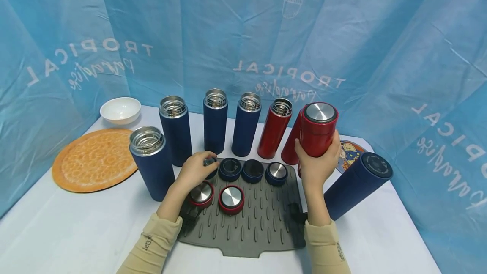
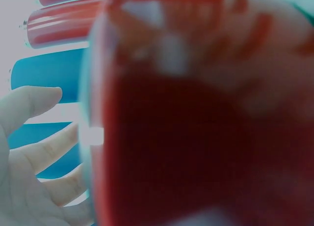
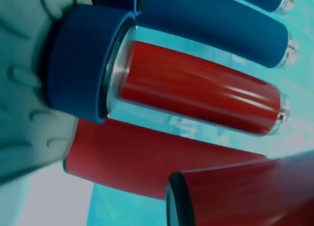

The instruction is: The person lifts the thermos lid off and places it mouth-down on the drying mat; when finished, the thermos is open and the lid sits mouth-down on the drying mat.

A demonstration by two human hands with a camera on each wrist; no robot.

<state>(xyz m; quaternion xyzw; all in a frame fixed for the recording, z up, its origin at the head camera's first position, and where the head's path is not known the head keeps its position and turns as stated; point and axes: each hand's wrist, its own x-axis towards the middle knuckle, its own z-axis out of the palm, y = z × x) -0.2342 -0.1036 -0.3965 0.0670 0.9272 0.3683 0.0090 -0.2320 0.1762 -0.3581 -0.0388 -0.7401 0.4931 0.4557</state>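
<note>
My right hand (image 1: 317, 162) grips an upright red thermos flask (image 1: 317, 134) with a steel-topped lid. Its lower part (image 3: 255, 191) slants across the bottom of the right wrist view. Behind it stands another red flask (image 1: 291, 145). My left hand (image 1: 195, 168) is over a dark blue lid (image 1: 210, 163) at the tray's back left corner. In the left wrist view its thumb (image 2: 41, 100) is spread away from the fingers, whose tips are hidden by a blurred red lid (image 2: 196, 137) close to the camera.
More blue lids (image 1: 253, 170) and two red lids (image 1: 231, 198) lie on a grey ridged tray (image 1: 258, 227). Uncapped flasks (image 1: 214, 126), several blue and one red (image 1: 274, 132), stand behind and left. A capped blue flask (image 1: 355, 187), orange round mat (image 1: 95, 162) and white bowl (image 1: 121, 111) flank it.
</note>
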